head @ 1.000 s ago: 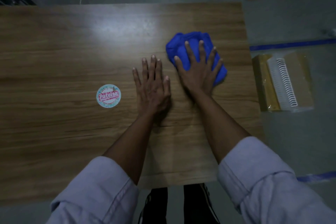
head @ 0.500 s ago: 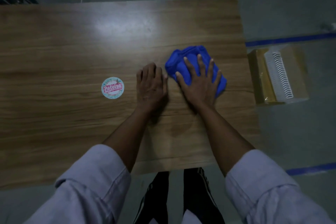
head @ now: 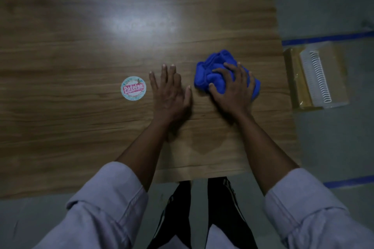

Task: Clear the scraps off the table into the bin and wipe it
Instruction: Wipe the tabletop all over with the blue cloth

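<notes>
A bunched blue cloth (head: 210, 70) lies on the wooden table (head: 81, 127) right of its middle. My right hand (head: 232, 89) sits on top of the cloth with its fingers curled into the fabric, gripping it. Just to the left, my left hand (head: 170, 95) rests flat on the tabletop, fingers straight, holding nothing. No scraps show on the wood.
A round sticker (head: 133, 88) with red lettering is on the table left of my left hand. On the floor to the right lies a brown package with a white comb-like strip (head: 317, 77). The table's right edge is close to the cloth.
My right hand has drawn the cloth toward me and its fingers have curled, bunching the fabric. My left hand curled briefly and lies flat again.
</notes>
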A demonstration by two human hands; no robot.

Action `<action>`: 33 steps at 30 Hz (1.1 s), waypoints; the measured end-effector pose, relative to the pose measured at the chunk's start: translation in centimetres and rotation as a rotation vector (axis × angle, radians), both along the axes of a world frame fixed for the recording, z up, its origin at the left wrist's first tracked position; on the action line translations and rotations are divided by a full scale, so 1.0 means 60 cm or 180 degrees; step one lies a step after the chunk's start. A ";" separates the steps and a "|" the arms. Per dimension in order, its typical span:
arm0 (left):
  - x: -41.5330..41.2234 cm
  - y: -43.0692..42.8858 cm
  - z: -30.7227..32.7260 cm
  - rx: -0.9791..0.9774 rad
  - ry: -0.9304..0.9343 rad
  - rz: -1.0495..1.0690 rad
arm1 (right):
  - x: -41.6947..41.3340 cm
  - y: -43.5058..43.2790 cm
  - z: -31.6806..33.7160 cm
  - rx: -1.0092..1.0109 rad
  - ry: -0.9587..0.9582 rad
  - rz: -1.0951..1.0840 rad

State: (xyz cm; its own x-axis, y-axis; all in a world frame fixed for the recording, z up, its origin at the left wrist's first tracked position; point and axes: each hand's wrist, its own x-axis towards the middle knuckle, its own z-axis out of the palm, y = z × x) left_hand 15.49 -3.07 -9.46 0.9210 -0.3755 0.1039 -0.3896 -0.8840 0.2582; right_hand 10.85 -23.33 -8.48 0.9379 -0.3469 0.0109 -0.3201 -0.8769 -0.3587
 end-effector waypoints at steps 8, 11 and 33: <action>0.008 -0.002 -0.002 0.0303 0.0073 0.0049 | 0.120 0.067 -0.008 -0.0349 0.0296 -0.0129; 0.009 -0.002 0.002 0.0335 0.0188 0.0042 | 0.086 0.089 -0.004 -0.0330 0.0331 0.0262; -0.050 0.034 0.012 -0.0368 -0.0032 0.0378 | -0.067 0.073 0.016 -0.0065 0.0726 0.0614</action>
State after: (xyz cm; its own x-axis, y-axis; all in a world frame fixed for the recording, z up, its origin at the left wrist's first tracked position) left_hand 12.48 -1.05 -8.76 0.9568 -0.2492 0.1496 -0.2874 -0.8887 0.3574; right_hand 6.85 -18.93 -7.53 0.9654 -0.1640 -0.2025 -0.2173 -0.9355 -0.2784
